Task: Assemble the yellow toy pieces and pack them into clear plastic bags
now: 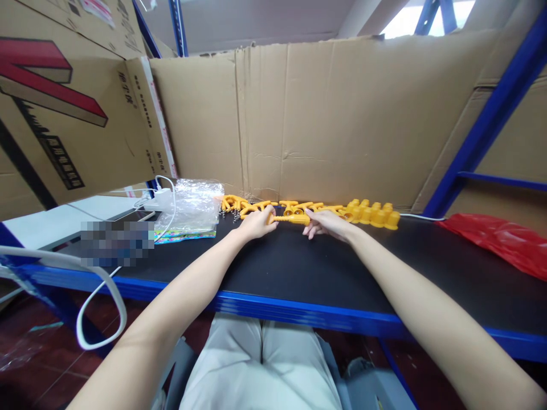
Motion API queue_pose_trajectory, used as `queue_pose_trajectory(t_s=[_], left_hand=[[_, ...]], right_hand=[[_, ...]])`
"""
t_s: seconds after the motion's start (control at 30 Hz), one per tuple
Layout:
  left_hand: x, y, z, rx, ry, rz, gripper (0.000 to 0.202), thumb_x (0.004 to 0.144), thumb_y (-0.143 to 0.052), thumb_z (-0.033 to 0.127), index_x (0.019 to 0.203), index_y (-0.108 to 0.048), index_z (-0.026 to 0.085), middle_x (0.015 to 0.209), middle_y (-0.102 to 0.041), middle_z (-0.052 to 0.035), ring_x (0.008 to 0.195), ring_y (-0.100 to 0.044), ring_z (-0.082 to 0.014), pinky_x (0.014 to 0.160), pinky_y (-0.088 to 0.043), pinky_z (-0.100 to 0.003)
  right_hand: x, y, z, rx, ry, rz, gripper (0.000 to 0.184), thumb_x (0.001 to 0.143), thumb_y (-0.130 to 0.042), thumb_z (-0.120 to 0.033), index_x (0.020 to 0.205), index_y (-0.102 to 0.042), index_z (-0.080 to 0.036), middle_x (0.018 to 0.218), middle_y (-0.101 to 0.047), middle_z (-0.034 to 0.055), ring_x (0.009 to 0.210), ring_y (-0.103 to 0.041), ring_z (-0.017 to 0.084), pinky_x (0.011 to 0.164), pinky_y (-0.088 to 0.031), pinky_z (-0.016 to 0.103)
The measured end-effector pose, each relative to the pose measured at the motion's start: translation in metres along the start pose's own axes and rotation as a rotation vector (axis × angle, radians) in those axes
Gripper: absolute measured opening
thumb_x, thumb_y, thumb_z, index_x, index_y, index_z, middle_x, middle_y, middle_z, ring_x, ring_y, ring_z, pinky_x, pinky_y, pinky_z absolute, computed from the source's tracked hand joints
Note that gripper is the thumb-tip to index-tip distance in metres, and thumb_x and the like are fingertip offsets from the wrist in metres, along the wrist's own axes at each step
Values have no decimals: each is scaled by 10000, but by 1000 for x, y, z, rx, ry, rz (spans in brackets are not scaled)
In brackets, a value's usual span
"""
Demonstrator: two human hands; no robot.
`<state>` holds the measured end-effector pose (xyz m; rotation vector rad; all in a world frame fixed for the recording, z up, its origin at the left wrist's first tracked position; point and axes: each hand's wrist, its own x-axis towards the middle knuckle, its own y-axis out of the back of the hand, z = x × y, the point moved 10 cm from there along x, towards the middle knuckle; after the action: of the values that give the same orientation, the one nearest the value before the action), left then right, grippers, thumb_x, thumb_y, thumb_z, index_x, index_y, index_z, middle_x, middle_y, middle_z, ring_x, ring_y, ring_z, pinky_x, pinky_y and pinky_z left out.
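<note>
A yellow plastic piece [293, 218] with a thin stem and a thicker end lies level between my hands, just above the black tabletop. My left hand [256, 224] is closed around its stem end. At the thick end, my right hand [329, 224] pinches it between thumb and fingers. Behind them runs a row of yellow curved plastic parts [233, 202], some partly hidden by my hands. Small metal springs [236, 216] lie near the left ones. Several yellow cup-shaped pieces [372, 214] stand grouped just right of my right hand.
Crumpled clear plastic bags [192, 199] lie left of the parts, beside a white cable [173, 208]. A red plastic bag [498, 239] covers the right end of the black tabletop [294, 267]. Cardboard [342, 119] walls the back; a blue beam [307, 316] edges the front.
</note>
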<state>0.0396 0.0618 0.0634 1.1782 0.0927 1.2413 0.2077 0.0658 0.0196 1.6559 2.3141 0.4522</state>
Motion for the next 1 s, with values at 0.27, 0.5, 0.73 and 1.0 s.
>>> queue_pose_trajectory(t_s=[0.27, 0.5, 0.73, 1.0], left_hand=[[0, -6, 1, 229, -17, -71, 302, 734, -514, 418, 955, -489, 213, 687, -550, -16, 724, -563, -220, 715, -400, -330], [2, -5, 4, 323, -39, -54, 361, 762, -469, 461, 1010, -465, 199, 772, -590, -41, 743, -579, -211, 682, -412, -314], [1, -4, 2, 307, -55, -31, 386, 763, -469, 498, 1003, -468, 196, 764, -589, -35, 722, -574, -197, 672, -410, -303], [1, -4, 6, 327, -79, -36, 426, 763, -436, 560, 996, -467, 205, 771, -594, -33, 726, -572, -205, 648, -400, -294]], right_hand=[[-5, -10, -3, 100, 27, -138, 325, 766, -566, -424, 912, -471, -149, 683, -659, 57, 511, -593, 104, 545, -494, 219], [4, -7, 10, 63, -96, -26, 636, 770, -267, -677, 766, -538, -101, 463, -560, 49, 256, -379, 63, 271, -352, 199], [-2, 1, -8, 69, 94, -41, 552, 691, -671, -309, 1171, -423, -198, 961, -639, 78, 581, -603, 95, 486, -483, 190], [-1, -3, -9, 50, 86, -65, 340, 786, -537, -426, 928, -564, -118, 873, -662, 116, 517, -567, 81, 462, -447, 190]])
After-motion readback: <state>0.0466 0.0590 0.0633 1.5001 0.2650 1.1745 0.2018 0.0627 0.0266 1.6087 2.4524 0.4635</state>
